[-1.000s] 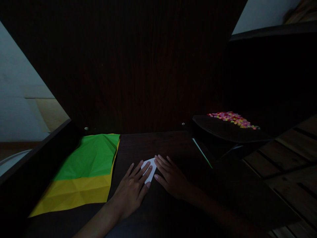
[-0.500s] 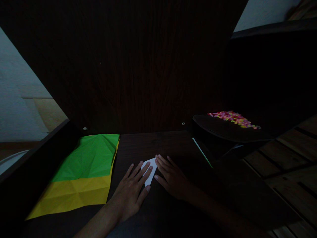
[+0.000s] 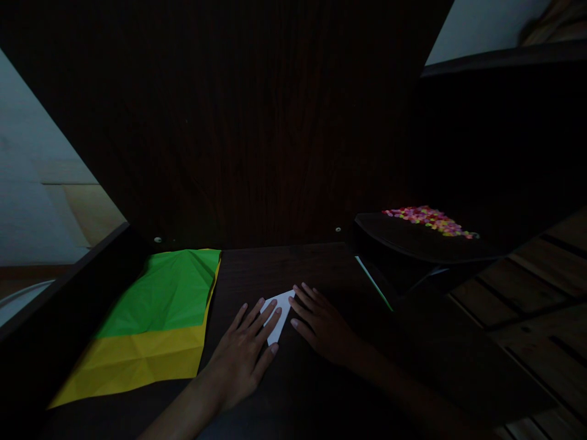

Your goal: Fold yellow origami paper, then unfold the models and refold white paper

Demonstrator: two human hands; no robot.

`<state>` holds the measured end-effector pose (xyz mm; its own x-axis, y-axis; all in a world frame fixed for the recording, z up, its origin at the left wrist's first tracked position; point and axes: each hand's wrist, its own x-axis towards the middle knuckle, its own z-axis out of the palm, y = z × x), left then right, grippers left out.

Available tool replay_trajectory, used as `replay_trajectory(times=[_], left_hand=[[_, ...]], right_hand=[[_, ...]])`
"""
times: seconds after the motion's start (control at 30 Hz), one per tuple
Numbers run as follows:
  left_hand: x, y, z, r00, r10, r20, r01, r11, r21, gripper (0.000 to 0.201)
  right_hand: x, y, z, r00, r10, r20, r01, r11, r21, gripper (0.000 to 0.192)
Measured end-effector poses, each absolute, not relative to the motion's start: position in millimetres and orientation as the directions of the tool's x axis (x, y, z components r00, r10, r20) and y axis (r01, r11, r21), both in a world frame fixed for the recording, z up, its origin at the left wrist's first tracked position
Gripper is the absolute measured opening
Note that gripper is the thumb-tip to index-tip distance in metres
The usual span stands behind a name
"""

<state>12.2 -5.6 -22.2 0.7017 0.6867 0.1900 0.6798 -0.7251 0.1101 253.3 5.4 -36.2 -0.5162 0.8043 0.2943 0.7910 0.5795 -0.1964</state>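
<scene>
A dim view looks down at a dark wooden tabletop (image 3: pixel 293 269) set against a dark wood panel. Near the lower middle, a small folded piece of white paper (image 3: pixel 280 305) lies flat on the tabletop, pointed at its near end. The left hand (image 3: pixel 243 351) rests palm down with its fingers (image 3: pixel 270 321) spread and laid flat over the left part of the paper, pressing on it rather than gripping it. The right hand (image 3: pixel 323 327) also lies palm down, fingers extended and slightly apart, with the fingertips touching the paper's right edge; it grips nothing. To the left, well apart from the hands, a creased green sheet (image 3: pixel 167 293) lies on top of a larger yellow sheet (image 3: pixel 137 360), whose near strip and right edge show. To the right, a dark raised tray (image 3: pixel 413 241) carries a scatter of small multicoloured pieces (image 3: pixel 431 220), too small to identify. A thin green-and-white strip (image 3: pixel 373 284) lies just below the tray's front edge.
</scene>
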Motion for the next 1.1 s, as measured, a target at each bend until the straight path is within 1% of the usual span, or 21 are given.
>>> replay_trajectory(times=[0.13, 0.33, 0.4, 0.5, 0.57, 0.63, 0.77, 0.87, 0.97, 1.1], left_hand=[[11.5, -5.4, -21.6, 0.709, 0.676, 0.198, 0.669, -0.735, 0.113, 0.06], [11.3, -3.5, -21.0, 0.708, 0.674, 0.211, 0.67, -0.735, 0.101, 0.061], [10.8, -0.9, -22.7, 0.701, 0.674, 0.233, 0.673, -0.734, 0.095, 0.057], [9.5, 3.3, -26.4, 0.686, 0.661, 0.304, 0.67, -0.737, 0.09, 0.043], [8.7, 5.2, -28.1, 0.678, 0.639, 0.363, 0.658, -0.748, 0.088, 0.034], [8.2, 5.9, -28.4, 0.683, 0.607, 0.405, 0.635, -0.768, 0.082, 0.031], [7.0, 5.6, -27.7, 0.729, 0.533, 0.43, 0.583, -0.812, 0.019, 0.031], [4.7, 5.3, -27.9, 0.756, 0.509, 0.412, 0.564, -0.826, -0.014, 0.034], [2.8, 5.1, -28.7, 0.747, 0.519, 0.414, 0.567, -0.823, 0.009, 0.034], [3.0, 5.3, -30.4, 0.721, 0.514, 0.466, 0.569, -0.822, 0.025, 0.032]], right_hand=[[255.3, 4.9, -35.6, -0.503, 0.81, 0.302, 0.795, 0.571, -0.208, 0.044], [253.9, 3.5, -31.7, -0.453, 0.806, 0.382, 0.787, 0.563, -0.254, 0.037], [253.7, 3.8, -29.3, -0.447, 0.804, 0.391, 0.781, 0.564, -0.268, 0.032], [254.3, 4.9, -27.4, -0.445, 0.802, 0.398, 0.77, 0.569, -0.287, 0.023], [254.8, 5.3, -27.6, -0.449, 0.796, 0.407, 0.757, 0.581, -0.3, 0.019], [255.0, 5.3, -28.5, -0.455, 0.793, 0.406, 0.747, 0.588, -0.31, 0.018], [254.6, 4.5, -31.0, -0.461, 0.786, 0.411, 0.731, 0.599, -0.326, 0.018], [254.2, 4.1, -32.9, -0.46, 0.767, 0.448, 0.712, 0.62, -0.33, 0.018], [254.2, 4.0, -33.8, -0.458, 0.747, 0.481, 0.696, 0.638, -0.328, 0.018], [254.1, 3.9, -33.8, -0.464, 0.732, 0.499, 0.679, 0.655, -0.33, 0.016]])
